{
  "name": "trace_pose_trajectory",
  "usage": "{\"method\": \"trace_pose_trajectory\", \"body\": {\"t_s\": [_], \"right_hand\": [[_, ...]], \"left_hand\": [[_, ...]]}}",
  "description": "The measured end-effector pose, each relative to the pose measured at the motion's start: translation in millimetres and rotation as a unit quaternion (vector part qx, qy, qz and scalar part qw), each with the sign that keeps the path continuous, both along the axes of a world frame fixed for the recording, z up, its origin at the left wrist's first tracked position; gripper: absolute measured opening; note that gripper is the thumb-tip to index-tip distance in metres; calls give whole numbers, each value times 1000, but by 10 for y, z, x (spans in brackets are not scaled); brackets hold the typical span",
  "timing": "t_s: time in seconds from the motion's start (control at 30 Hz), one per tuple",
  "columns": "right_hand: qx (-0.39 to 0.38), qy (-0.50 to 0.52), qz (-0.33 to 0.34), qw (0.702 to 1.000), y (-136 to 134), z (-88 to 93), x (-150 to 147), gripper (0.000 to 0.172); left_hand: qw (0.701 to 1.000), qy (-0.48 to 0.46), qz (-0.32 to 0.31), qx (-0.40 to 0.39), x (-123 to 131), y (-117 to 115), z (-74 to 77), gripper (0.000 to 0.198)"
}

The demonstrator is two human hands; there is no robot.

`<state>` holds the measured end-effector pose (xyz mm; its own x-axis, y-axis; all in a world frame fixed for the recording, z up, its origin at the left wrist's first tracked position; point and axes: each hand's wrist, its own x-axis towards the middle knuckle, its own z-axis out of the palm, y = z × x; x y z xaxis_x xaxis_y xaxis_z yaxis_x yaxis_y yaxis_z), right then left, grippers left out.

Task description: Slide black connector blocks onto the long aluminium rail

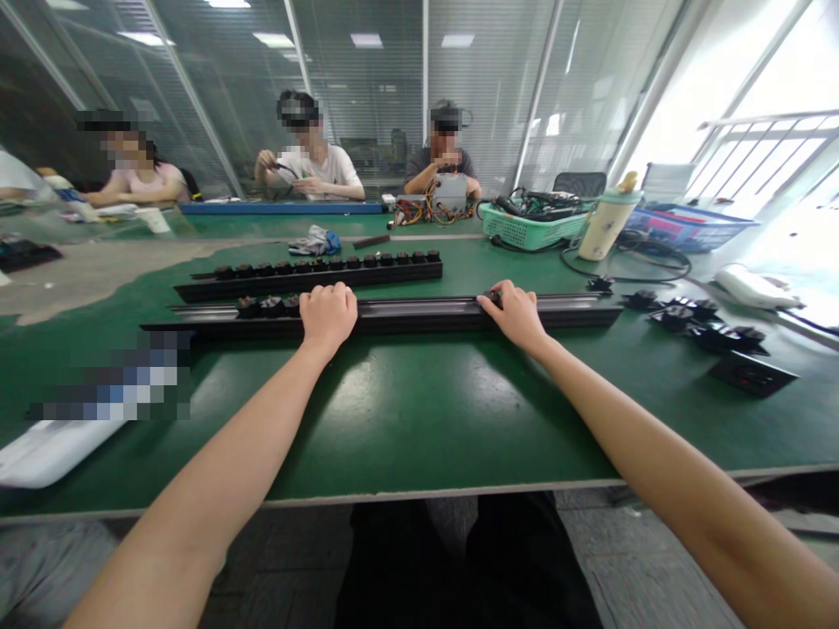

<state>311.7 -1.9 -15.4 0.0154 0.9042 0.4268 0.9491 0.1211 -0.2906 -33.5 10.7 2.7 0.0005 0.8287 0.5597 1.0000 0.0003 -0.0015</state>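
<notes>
A long black metal channel (419,321) with a pale inner strip lies crosswise on the green table in front of me. My left hand (328,313) is closed over its left-middle part. Just left of that hand, several small black socket-like modules (262,306) sit in the channel. Toward the right end, my right hand (516,313) pinches a small dark module (493,299) at the channel, its shape mostly hidden by the fingers. Behind lies a second black channel (315,281) with a row of the same modules along it.
Loose black modules (688,316) and a square black plate (753,374) lie at right. Beyond stand a cream bottle (609,225) and a green basket (530,229) of cables. A white device (79,445) lies front left. Grey gloves (315,241) lie farther back. Several people sit across the table.
</notes>
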Motion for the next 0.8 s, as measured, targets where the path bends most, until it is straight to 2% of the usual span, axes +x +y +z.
{"method": "trace_pose_trajectory", "body": {"t_s": [0.27, 0.53, 0.8], "right_hand": [[14, 85, -4, 996, -20, 10, 31, 32], [62, 64, -12, 996, 38, -69, 55, 32], [75, 42, 4, 996, 68, -124, 76, 38]], "left_hand": [[1000, -8, -1, -1, 4, -10, 6, 52], [1000, 0, 0, 0, 7, 7, 1, 53], [1000, -15, -6, -3, 9, 3, 7, 50]]}}
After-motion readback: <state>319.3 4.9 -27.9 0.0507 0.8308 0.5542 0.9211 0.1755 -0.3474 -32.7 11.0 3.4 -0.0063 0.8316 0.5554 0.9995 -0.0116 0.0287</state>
